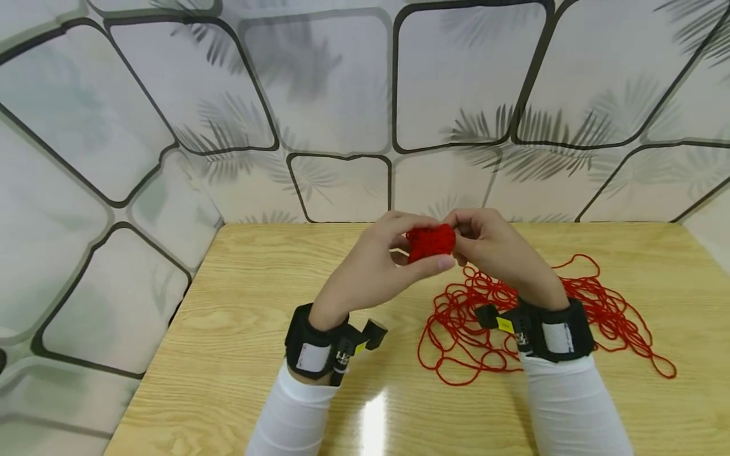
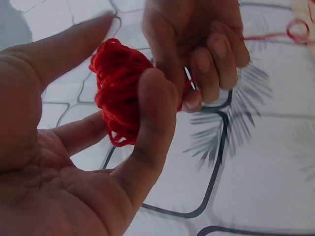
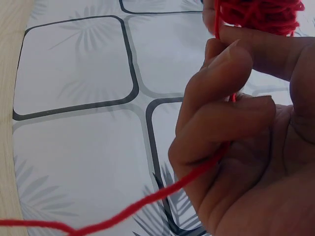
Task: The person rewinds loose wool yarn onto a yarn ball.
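Note:
A small ball of red yarn [image 1: 431,242] is gripped between the thumb and fingers of my left hand [image 1: 376,259], above the far part of the table. Close against its right side, my right hand [image 1: 499,250] pinches the yarn strand [image 3: 162,194], which runs through its curled fingers. In the left wrist view the wound yarn [image 2: 120,91] shows as a thick bundle with loops sticking out at its ends. Below the right hand and forearm lies a loose tangle of red yarn [image 1: 456,329], partly hidden by them.
The wooden table [image 1: 239,329] meets a patterned wall covering [image 1: 342,95] at its back edge. Wrist cameras on black straps [image 1: 556,332] sit on both forearms. A bright reflection [image 1: 373,421] shows on the near tabletop.

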Tool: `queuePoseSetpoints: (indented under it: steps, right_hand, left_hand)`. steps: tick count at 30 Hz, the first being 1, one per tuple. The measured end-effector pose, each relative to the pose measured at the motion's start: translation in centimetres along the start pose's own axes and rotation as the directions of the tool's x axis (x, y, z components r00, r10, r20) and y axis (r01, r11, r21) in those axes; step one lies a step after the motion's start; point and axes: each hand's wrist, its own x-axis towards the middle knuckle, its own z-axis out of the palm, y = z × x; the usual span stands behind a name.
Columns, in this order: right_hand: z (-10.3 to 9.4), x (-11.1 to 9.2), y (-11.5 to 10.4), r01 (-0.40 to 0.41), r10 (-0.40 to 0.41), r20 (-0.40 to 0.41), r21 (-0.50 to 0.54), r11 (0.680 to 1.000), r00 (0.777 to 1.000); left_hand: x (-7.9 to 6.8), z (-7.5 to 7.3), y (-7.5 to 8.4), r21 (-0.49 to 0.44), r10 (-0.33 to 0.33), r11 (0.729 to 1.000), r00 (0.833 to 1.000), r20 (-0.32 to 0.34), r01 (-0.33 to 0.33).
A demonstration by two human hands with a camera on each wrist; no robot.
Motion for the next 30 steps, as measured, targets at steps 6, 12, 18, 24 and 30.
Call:
queuePoseSetpoints:
  steps: [6, 12, 18, 24, 30]
  right_hand:
    - [0.2, -0.1, -0.2, -0.033, 0.033, -0.037, -0.009, 0.999, 0.999]
    - [0.3, -0.4, -1.2, 0.001, -0.009, -0.146, -0.056, 0.998, 0.989]
    - [1.1, -1.2, -2.8, 0.108, -0.129, -0.207, -0.111, 0.988, 0.970]
    - [2.1, -1.8, -3.6, 0.154, -0.182, -0.176, -0.161, 0.975, 0.967]
    - [3.2, -2.0, -4.1, 0.238, -0.256, -0.082, -0.184, 0.954, 0.963]
  left_hand:
    - [0.0, -0.2, -0.2, -0.138, -0.071, 0.988, 0.997, 0.023, 0.074]
    - [0.2, 0.0, -0.2, -0.019, -0.111, 0.994, 0.990, -0.082, 0.110]
    - [0.6, 0.3, -0.8, 0.060, -0.134, 0.987, 0.968, -0.210, 0.149]
    - [1.0, 0.1, -1.4, -0.179, -0.158, 0.978, 0.934, -0.321, 0.104]
    - [1.0, 0.0, -1.8, -0.344, -0.208, 0.937, 0.885, -0.416, 0.059]
